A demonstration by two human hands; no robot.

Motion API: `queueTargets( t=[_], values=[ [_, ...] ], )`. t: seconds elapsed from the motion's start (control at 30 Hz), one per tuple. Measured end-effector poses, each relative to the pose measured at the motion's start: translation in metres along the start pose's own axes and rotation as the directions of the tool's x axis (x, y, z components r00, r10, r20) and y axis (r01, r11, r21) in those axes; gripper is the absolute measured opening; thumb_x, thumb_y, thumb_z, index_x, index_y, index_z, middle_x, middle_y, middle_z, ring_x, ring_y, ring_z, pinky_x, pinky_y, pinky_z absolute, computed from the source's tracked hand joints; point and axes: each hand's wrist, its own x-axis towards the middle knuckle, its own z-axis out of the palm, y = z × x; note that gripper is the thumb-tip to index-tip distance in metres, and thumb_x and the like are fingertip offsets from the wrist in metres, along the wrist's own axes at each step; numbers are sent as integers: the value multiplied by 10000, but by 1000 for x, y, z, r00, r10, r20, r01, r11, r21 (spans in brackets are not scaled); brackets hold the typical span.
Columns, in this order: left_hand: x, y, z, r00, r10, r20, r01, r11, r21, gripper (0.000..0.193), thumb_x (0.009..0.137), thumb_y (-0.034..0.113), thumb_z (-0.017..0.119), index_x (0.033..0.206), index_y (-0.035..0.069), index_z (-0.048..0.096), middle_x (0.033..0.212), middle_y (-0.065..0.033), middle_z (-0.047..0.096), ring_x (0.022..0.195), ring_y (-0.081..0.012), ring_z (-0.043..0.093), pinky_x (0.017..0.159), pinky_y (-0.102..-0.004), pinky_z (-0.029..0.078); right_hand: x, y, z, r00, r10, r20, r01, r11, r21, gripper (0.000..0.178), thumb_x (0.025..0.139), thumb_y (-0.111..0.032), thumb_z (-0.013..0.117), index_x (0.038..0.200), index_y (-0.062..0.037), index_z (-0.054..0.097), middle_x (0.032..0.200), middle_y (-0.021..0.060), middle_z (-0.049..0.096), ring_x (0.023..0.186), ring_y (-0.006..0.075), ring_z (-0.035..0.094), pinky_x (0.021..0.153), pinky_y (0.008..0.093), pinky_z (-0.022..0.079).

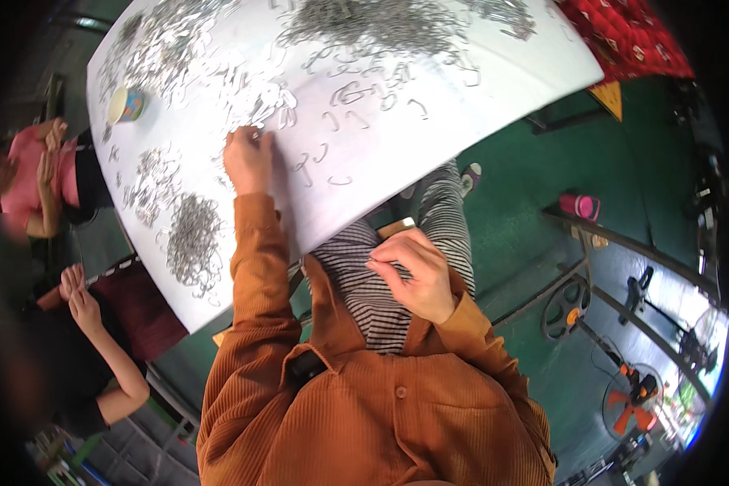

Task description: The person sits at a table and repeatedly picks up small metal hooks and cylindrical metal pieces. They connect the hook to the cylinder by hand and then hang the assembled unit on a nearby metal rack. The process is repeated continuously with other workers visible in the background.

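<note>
My left hand [249, 162] is on the white table, its fingers curled down at the near edge of a spread of small shiny flat metal pieces [255, 101]. What its fingertips grip, if anything, is hidden. Over my striped lap, off the table's edge, my right hand [419, 279] is pinched, thumb against forefinger. Whatever lies in that pinch is too small to name. Several loose bent wire hooks [340, 180] lie just right of my left hand, apart from it.
Dark wire pieces [373, 24] are heaped at the far side, with another heap [193, 243] near left. A paper cup [125, 105] stands at the left edge. Two people sit along the left. Red quilted cloth [632, 36] hangs far right; a fan [633, 405] stands lower right.
</note>
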Motion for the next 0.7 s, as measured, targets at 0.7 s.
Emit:
queueTargets(
  t=[0.7],
  values=[
    [-39,38,-25,952,70,298,35,942,-334,174,842,27,640,993,51,723,886,-102,698,664,-146,649,627,-260,533,-7,23,-30,988,41,-146,-46,999,-29,146,739,-6,754,786,-44,621,797,47,673,776,224,625,673,319,501]
  ],
)
